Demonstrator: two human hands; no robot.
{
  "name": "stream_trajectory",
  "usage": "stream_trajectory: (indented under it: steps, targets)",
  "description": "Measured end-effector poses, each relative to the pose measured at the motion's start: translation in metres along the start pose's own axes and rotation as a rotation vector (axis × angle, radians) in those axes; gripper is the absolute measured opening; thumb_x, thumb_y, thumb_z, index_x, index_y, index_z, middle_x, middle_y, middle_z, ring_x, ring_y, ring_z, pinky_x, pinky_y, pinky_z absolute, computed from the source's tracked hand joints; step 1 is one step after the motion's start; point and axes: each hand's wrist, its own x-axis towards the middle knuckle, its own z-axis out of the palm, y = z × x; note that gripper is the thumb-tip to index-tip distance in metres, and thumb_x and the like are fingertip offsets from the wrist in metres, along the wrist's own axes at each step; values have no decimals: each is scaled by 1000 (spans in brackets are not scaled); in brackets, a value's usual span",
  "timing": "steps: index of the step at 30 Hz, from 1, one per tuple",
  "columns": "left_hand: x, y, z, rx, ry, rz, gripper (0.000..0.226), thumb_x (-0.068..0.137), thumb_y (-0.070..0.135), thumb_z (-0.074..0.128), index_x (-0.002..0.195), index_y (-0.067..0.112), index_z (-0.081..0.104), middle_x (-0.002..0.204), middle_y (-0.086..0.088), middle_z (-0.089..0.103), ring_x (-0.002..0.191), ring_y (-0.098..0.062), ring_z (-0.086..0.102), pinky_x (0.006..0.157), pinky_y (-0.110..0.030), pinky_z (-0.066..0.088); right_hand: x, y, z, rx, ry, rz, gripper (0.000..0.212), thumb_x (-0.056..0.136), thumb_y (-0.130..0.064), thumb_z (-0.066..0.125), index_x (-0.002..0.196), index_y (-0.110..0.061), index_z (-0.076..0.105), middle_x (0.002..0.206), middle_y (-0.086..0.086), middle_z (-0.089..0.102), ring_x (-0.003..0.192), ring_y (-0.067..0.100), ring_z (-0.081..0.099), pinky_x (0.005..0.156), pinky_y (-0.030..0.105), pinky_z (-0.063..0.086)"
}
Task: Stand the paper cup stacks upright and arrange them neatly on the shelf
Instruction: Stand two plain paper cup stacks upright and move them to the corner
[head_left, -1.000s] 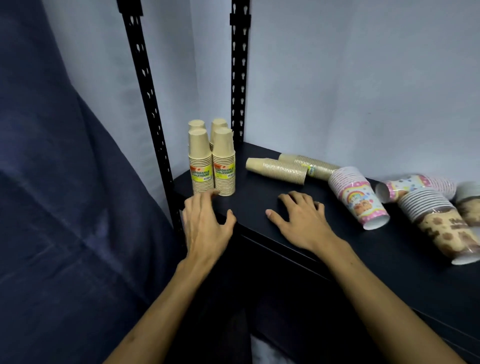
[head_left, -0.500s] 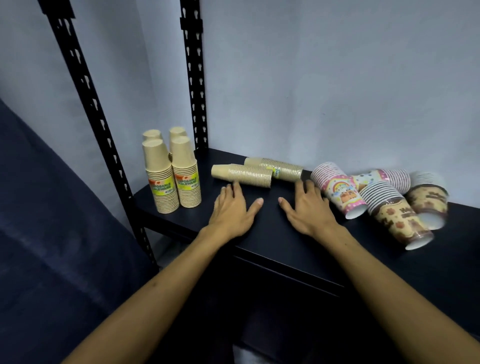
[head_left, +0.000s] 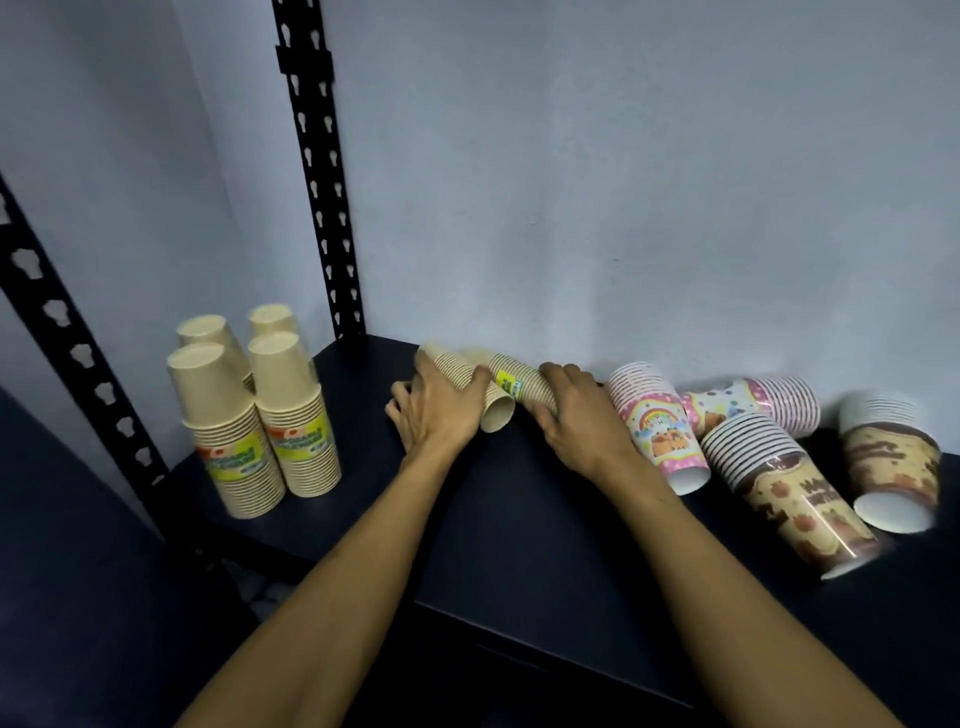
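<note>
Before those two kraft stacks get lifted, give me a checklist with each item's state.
1. Left hand on the near kraft stack: ok, fingers wrap it.
2. Right hand on the far kraft stack: ok, laid over it; a firm grip cannot be told.
3. Both stacks lying down, none upright yet: ok, as expected.
4. Free shelf space right of the four upright kraft stacks: ok, bare.
5. Rainbow stack clear of the right hand: not ok, very close beside it.
6. Sleeves intact, cups not slipping out: cannot tell, blurred.
</note>
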Motion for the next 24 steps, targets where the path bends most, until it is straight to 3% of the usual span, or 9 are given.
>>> stream_trajectory:
  steps: [4,6,8,10,12,13,15,19,24]
  targets:
    - [7,-3,3,-209,-85,28,85,75,60,70,145,24,39,132,-1,62,127,-27,53,102,-36,41,4,-4,3,289,51,119,47,96,-39,64,129,-7,56,124,13,60,114,30,56,96,36,42]
    - [7,-5,1,-319,-85,49,81,75,52,78,143,26,44,124,9,63,116,-15,58,87,-20,42,5,-6,6,408,61,200,47,91,-42,69,123,-9,61,119,9,66,109,25,61,92,34,47]
    - [9,-7,-3,-394,-64,68,79,75,46,83,141,26,47,121,15,61,110,-6,57,83,-13,40,7,-6,7,523,74,295,45,86,-47,72,115,-13,66,110,3,71,100,20,66,87,33,52]
    - [12,-7,-3,-485,-56,59,84,73,42,87,143,24,46,128,11,61,113,-7,60,91,-20,45,9,-5,7,636,96,378,43,85,-47,74,110,-12,69,104,3,73,93,19,69,83,34,57]
    - [14,-6,-2,-578,-110,30,89,72,38,89,146,21,43,130,6,63,108,-7,65,96,-28,53,11,-4,3,740,89,420,40,87,-41,76,109,-8,69,100,5,74,83,14,70,69,21,56]
    - [14,-6,-2,-638,-153,13,89,73,32,90,147,18,42,129,2,64,104,-7,68,94,-29,56,10,-4,1,777,80,420,39,87,-39,76,109,-7,69,99,5,74,78,11,69,62,13,52]
    - [13,-4,-4,-765,-230,-1,83,78,17,87,147,12,41,128,-6,66,103,-10,71,89,-26,58,8,0,-3,860,74,406,39,87,-36,77,112,-7,67,100,7,75,74,10,71,57,11,50]
    - [9,-3,-8,-822,-315,127,64,85,-3,76,142,10,50,131,-7,66,112,-13,70,92,-26,57,4,4,-7,966,42,344,49,86,-28,78,128,-10,60,107,0,73,92,7,72,73,15,56]
    - [3,-6,-5,-646,-320,304,69,83,-1,77,134,33,45,117,-6,70,109,-15,70,94,-35,57,3,5,-7,956,6,227,58,88,-14,77,140,-7,52,123,4,68,113,13,67,94,22,54]
